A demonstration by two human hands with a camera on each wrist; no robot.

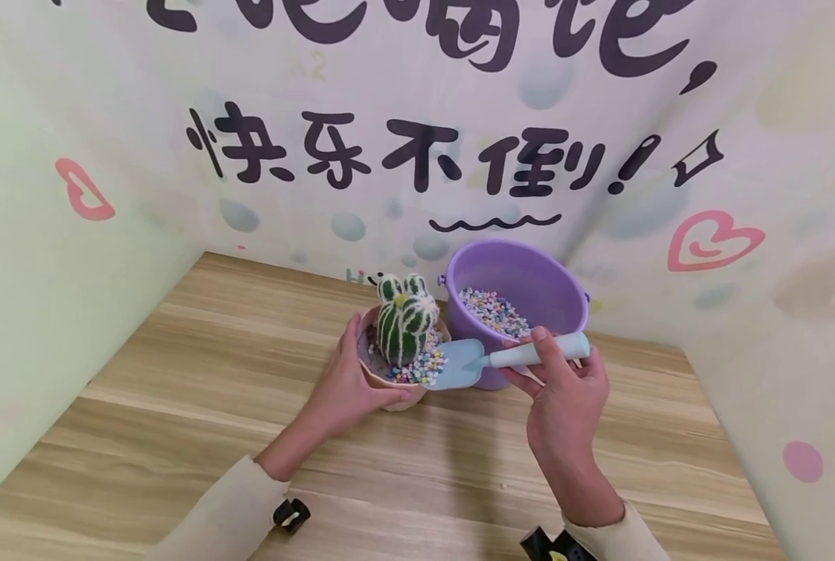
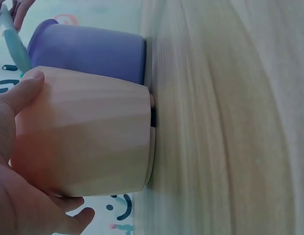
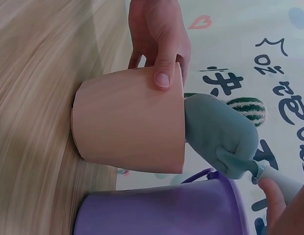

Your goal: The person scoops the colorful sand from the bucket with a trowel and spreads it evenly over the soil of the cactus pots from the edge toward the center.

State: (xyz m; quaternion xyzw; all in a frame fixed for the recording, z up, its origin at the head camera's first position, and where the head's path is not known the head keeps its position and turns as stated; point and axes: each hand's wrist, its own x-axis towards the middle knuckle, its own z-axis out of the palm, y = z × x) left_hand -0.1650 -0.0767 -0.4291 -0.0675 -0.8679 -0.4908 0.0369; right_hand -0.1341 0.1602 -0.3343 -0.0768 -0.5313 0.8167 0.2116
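Observation:
A pinkish flower pot [image 3: 130, 120] stands on the table, holding a green cactus [image 1: 399, 331] with white stripes and small multicoloured pebbles [image 1: 417, 368]. My left hand [image 1: 345, 382] grips the pot from its left side, the thumb near the front of the rim and fingers round the far side. In my right hand [image 1: 565, 389] is the handle of a light blue toy shovel [image 1: 459, 365]. The shovel's blade tilts down at the pot's right rim, beside the pebbles. A purple bucket [image 1: 516, 280] stands just right of the pot, with more pebbles [image 1: 495, 312] in its bottom.
The wood-grain table [image 1: 200, 389] runs up to a printed backdrop [image 1: 305, 218] with black lettering behind the pot and bucket. Pale side walls border the table left and right. One small pebble [image 1: 504, 485] lies on the table near the right forearm.

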